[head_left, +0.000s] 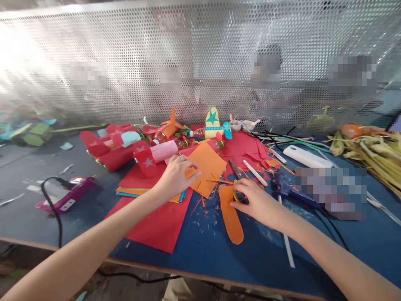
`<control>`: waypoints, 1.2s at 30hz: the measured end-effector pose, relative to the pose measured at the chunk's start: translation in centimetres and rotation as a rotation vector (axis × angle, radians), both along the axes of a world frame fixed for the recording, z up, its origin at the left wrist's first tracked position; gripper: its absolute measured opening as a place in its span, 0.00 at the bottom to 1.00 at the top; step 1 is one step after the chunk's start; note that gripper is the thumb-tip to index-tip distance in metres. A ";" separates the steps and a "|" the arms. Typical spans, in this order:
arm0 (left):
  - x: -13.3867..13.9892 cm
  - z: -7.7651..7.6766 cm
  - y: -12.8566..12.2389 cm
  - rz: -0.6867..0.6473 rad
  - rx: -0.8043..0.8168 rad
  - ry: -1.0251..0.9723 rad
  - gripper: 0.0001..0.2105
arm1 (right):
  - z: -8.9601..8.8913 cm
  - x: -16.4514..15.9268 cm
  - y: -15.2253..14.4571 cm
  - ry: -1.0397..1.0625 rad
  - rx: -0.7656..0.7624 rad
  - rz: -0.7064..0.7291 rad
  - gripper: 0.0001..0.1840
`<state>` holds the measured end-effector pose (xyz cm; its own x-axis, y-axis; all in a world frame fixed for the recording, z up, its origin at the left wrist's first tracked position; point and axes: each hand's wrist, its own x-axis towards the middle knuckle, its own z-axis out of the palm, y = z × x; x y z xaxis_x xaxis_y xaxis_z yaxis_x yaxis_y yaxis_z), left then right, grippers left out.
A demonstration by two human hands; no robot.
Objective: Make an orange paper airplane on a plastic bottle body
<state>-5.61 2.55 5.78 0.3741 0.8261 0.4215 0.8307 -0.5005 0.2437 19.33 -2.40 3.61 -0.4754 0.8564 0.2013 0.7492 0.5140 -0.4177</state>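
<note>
Scissors (235,169) were touched by the right hand (250,195), beyond the surface's near edge (163,268); neither its grip nor the left hand's (176,174) could be told.

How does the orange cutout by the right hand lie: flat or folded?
Flat. The orange cutout lies spread on the blue table, its rounded near end showing and no fold visible.

Near desk (206,248): I see a lane between red sheet (159,228) and white strip (288,248), orange cutout (232,221) flat within. Glue gun (293,193) obstructs right; bottle crafts (164,151), perforated screen (219,46) block far side.
</note>
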 end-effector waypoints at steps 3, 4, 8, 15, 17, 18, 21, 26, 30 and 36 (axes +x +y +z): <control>0.3 -0.6 -1.2 -0.020 0.031 0.078 0.10 | -0.6 -0.4 0.0 0.152 -0.067 0.020 0.03; 0.4 -0.9 -1.6 -0.034 0.032 0.097 0.11 | -0.7 -0.2 -0.1 0.232 -0.085 0.018 0.04; 1.0 -2.1 -2.3 -0.041 0.020 0.183 0.27 | -1.3 0.9 0.1 0.540 -0.200 -0.040 0.11; 1.4 -2.4 -0.3 0.242 0.042 0.285 0.31 | -1.4 1.7 0.6 0.618 -0.182 -0.147 0.11; 1.5 -2.4 -0.2 0.251 0.074 0.314 0.28 | -1.4 1.7 0.4 0.575 -0.155 -0.143 0.11; 1.6 -2.4 -0.2 0.252 0.088 0.327 0.27 | -1.5 1.7 0.3 0.552 -0.138 -0.144 0.11; 2.0 -2.7 -0.6 0.214 0.109 0.335 0.25 | -1.6 1.7 0.2 0.509 -0.091 -0.149 0.11; 2.4 -3.5 -0.9 0.119 0.031 0.292 0.20 | -1.8 1.8 0.3 0.491 -0.095 -0.178 0.10; 2.8 -4.1 -1.2 0.073 -0.066 0.235 0.22 | -1.7 1.7 0.3 0.552 -0.075 -0.198 0.13; 4.2 -4.4 -1.5 -0.001 -0.192 0.203 0.24 | -1.1 1.7 0.4 0.814 -0.044 -0.252 0.12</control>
